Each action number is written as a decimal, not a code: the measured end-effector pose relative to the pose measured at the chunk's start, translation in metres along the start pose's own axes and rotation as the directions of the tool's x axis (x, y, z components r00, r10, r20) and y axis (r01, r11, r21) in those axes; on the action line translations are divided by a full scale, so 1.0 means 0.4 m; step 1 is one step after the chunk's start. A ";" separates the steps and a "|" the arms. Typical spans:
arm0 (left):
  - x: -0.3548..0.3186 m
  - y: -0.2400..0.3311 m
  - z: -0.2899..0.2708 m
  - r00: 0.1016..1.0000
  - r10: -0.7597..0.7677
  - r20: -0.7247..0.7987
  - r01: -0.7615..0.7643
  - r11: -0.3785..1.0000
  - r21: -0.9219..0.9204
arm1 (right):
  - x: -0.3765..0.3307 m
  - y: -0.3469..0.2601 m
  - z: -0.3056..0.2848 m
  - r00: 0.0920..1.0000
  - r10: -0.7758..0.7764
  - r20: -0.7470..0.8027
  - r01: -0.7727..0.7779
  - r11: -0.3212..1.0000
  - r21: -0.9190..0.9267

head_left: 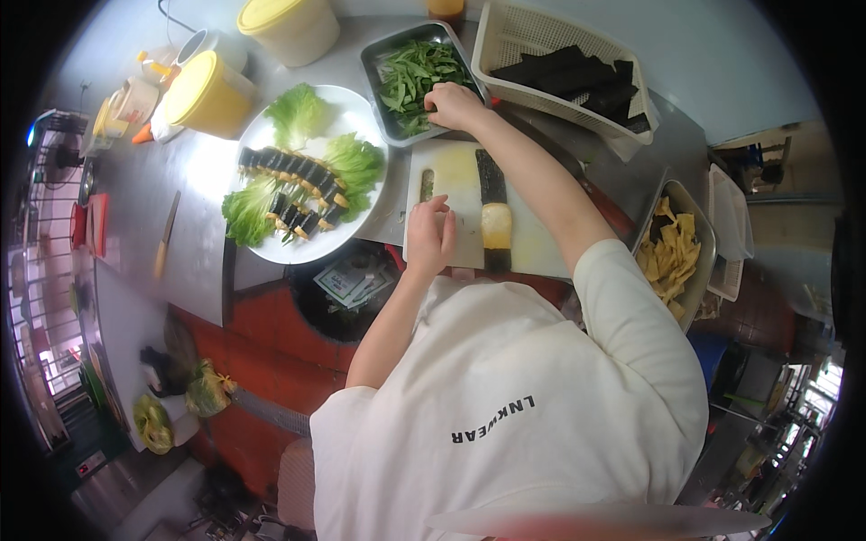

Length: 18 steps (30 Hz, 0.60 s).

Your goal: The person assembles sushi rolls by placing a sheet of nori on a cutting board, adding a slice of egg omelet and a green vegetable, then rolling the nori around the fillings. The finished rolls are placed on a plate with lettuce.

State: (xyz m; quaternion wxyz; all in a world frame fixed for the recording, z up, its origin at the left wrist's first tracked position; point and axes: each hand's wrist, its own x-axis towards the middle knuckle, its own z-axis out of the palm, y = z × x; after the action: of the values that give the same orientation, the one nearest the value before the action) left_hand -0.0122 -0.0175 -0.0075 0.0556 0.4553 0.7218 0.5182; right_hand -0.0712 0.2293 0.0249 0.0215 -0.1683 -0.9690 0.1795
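My right hand [456,106] reaches into a metal tray of green leaves [417,77], its fingers curled down onto the leaves. My left hand [431,236] rests low over a white cutting board [537,239], fingers loosely bent and apart. Just beyond its fingertips lies a narrow greenish strip [427,184]. To its right on the board is a long black seaweed strip [492,178], with a yellow-beige folded piece [496,225] across it. A white plate [365,209] at the left bears lettuce leaves and several black-wrapped rolls [293,171].
A cream plastic basket [505,68] with black seaweed sheets [568,77] stands at the back right. Yellowish sheets [669,257] fill a tray at the right. Yellow-lidded tubs [209,95] line the back left. A knife [167,234] lies on the steel counter, beside a black bin [316,311] below.
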 end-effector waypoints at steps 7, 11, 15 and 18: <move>0.002 -0.004 0.001 1.000 0.028 -0.014 -0.028 1.000 -0.006 | 0.026 0.001 -0.008 0.992 0.043 0.118 -0.035 0.997 -0.070; 0.002 -0.007 0.002 1.000 0.010 -0.017 -0.010 1.000 -0.014 | 0.024 0.015 -0.025 0.998 -0.033 0.051 0.032 0.999 0.024; 0.003 -0.003 0.001 1.000 -0.005 -0.017 0.004 0.999 -0.037 | 0.033 0.024 -0.031 0.990 -0.140 0.013 0.135 0.973 0.188; 0.002 -0.007 0.000 1.000 -0.014 0.007 0.014 0.999 -0.037 | 0.036 0.012 -0.023 0.980 -0.192 0.061 0.158 0.920 0.359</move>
State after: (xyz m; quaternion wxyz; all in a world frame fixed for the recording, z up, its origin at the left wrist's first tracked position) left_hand -0.0144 -0.0171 -0.0092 0.0703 0.4509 0.7151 0.5295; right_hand -0.0825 0.2414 0.0314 0.0214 -0.0658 -0.9322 0.3552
